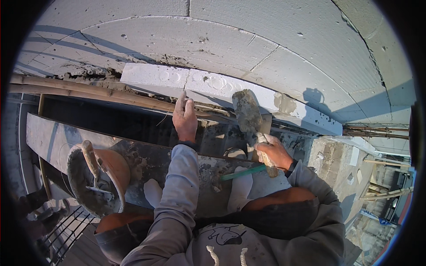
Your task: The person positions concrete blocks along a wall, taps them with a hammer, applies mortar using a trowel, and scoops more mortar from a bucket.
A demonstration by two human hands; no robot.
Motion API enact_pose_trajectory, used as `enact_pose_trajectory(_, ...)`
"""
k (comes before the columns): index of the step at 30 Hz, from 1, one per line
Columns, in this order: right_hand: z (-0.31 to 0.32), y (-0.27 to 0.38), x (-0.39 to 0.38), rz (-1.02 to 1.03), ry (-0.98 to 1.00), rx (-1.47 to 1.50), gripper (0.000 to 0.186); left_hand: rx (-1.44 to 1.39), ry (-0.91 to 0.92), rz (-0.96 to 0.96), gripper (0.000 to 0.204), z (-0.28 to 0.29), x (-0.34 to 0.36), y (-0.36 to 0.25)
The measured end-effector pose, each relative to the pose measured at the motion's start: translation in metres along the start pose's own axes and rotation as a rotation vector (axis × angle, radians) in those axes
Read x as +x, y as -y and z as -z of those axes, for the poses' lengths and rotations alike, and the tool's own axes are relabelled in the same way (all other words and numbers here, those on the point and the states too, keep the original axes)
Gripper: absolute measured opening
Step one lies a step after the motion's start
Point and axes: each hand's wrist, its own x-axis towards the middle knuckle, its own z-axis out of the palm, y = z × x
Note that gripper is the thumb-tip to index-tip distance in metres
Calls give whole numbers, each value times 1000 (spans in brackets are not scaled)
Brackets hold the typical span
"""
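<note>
The trowel [247,111] lies across the front edge of the long white block [153,79], its blade crusted with wet grey mortar. The right hand [276,153] is closed around its pale, mortar-smeared handle. The left hand [184,120] has its index finger and thumb stretched toward the block's front edge near a joint, with nothing visible between them; whether the fingertip touches, I cannot tell. The step in hand looks like smoothing or filling mortar along this course; the next move would call for a flat blade and light, even pressure.

The block is chalky and smooth, marked with faint rings and a grey smear. Behind it, the wall [177,40] of large pale blocks is matt, pitted and thinly jointed. Further out come round, knotty bamboo poles [88,91], a stained plank [49,137] and an orange bucket [119,165] coated inside with grey mortar
</note>
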Motion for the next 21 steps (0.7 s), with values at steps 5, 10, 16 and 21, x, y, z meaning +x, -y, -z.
enact_pose_trajectory(5,-1,-10,1,87,0,-293,22,525,23,-98,54,-3,-2,-26)
enact_pose_trajectory(10,10,-19,0,166,-28,-406,25,593,48,-31,58,-4,-1,-18)
enact_pose_trajectory(16,13,-18,-3,176,-47,-367,28,182,31,10,62,-13,-7,-9)
enact_pose_trajectory(21,27,-39,1,247,-66,-396,27,-221,-2,212,59,-27,-13,-28)
